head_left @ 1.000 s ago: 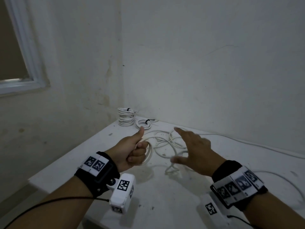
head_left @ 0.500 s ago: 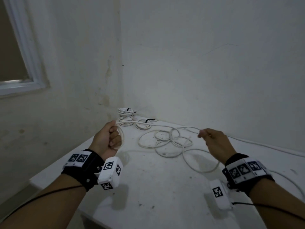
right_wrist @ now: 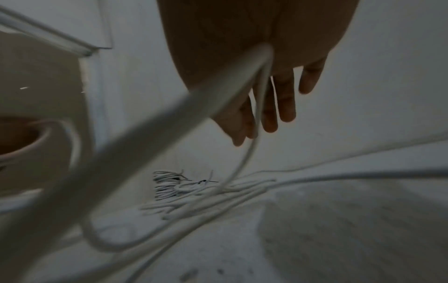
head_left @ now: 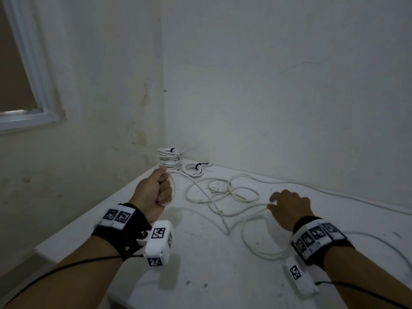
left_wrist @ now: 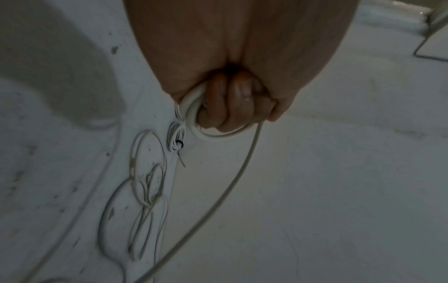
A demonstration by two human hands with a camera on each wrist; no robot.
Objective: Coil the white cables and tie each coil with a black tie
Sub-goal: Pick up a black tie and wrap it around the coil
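Cable [head_left: 201,192] gripped in left hand [head_left: 153,192], across right hand [head_left: 289,206].

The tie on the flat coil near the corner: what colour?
Black tie on the white coil; clearest in the head view.

A white table [head_left: 200,275] fills the corner of a room, its top scuffed and dotted with dark specks. At 12 o'clock, in the far corner, sits a tall stack of coiled white cables [head_left: 168,160] bound with black ties. Just beside it, toward 1 o'clock, lies 1 flat tied coil [head_left: 193,170]. Loose white cable [head_left: 223,192] sprawls in overlapping loops across the middle, with a strand trailing along the wall edge toward 3 o'clock.
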